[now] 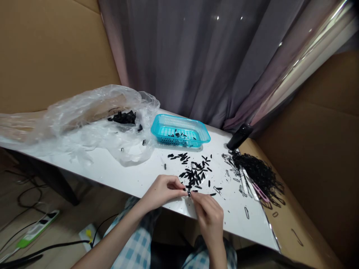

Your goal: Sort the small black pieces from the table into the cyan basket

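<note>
Near the front edge of the white table, my left hand and my right hand meet with fingertips almost touching. Both are pinched around a small dark piece, mostly hidden between the fingertips. Just beyond them lies a loose pile of small black pieces, with others scattered around. A turquoise perforated basket stands behind the pile and holds several black pieces. To the right sits a heap of thin black loops, beside loose dark loops on the tabletop.
A crumpled clear plastic bag with black pieces covers the left of the table. A black cylindrical object leans at the right rear. A pink tool lies by the heap. Cardboard and a curtain surround the table.
</note>
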{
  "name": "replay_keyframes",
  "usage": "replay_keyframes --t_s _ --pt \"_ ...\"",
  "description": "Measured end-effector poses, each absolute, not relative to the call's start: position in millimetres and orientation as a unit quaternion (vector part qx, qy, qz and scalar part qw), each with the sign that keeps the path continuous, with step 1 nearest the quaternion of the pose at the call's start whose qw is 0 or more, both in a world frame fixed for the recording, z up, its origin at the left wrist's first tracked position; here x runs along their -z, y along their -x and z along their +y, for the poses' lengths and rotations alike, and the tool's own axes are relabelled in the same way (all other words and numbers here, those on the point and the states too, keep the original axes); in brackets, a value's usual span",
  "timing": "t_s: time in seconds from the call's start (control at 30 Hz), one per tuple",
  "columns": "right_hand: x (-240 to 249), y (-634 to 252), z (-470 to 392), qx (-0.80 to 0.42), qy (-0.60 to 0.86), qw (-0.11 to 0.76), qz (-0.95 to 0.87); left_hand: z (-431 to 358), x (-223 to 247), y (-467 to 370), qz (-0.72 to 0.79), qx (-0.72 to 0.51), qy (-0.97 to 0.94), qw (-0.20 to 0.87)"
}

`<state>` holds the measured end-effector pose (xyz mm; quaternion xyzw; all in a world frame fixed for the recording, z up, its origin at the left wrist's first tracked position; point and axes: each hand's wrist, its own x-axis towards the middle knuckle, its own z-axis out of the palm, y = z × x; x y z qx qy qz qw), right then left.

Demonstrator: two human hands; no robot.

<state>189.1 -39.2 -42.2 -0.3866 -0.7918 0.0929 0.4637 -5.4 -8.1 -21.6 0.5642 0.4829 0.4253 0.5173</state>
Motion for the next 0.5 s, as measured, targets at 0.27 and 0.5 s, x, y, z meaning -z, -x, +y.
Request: replay_keyframes --t_s 0.27,0.5 --pt "39.3 -189.3 -41.4 -0.107 0.385 0.472 -0.786 -8.1 21.7 5.5 0.473 -0.409 -0.571 0.532" --pt "39.5 -188.0 -41.9 -0.119 0.404 0.476 -0.773 -7.1 20.8 6.5 0.474 -0.426 -0.566 0.522"
